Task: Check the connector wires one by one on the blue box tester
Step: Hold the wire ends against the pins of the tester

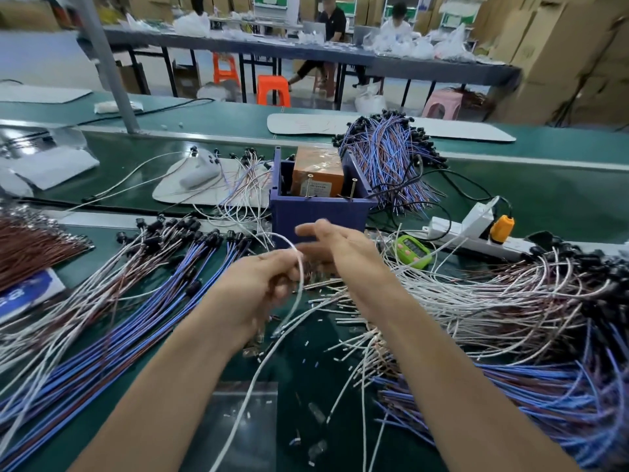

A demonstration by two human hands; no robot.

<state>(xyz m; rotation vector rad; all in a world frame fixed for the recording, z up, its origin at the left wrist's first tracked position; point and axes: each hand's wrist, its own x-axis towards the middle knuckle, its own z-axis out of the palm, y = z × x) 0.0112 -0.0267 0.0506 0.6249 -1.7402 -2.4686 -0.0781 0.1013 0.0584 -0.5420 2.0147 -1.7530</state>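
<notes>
From the head camera, both hands work just in front of the open-topped blue plastic box tester (320, 212), which stands mid-table on the green-matted table (544, 199), an orange block wrapped in clear film inside it and two brass-headed pins poking up at its near rim. The left hand (262, 287) is curled, its fingertips pinching one thin white connector wire (299, 267) that loops up over the knuckles and trails down toward the near edge. The right hand (337, 253) hovers beside it with fingers loosely spread and blurred; whether it touches the wire cannot be told.

To do this step well, I judge the wire should be gripped close to its bare end, kept clear of its neighbours, and each end brought squarely onto a pin, one wire only, so no stray lead gives a false reading.

The wires are slim, flexible leads in white, blue and brown, many ending in small black connector caps. A fanned row (136, 267) lies at the left, a dense tangled heap (510, 301) at the right, and another bundle (391, 158) lies behind the box. They look light and springy, likely to snag one another when pulled.
</notes>
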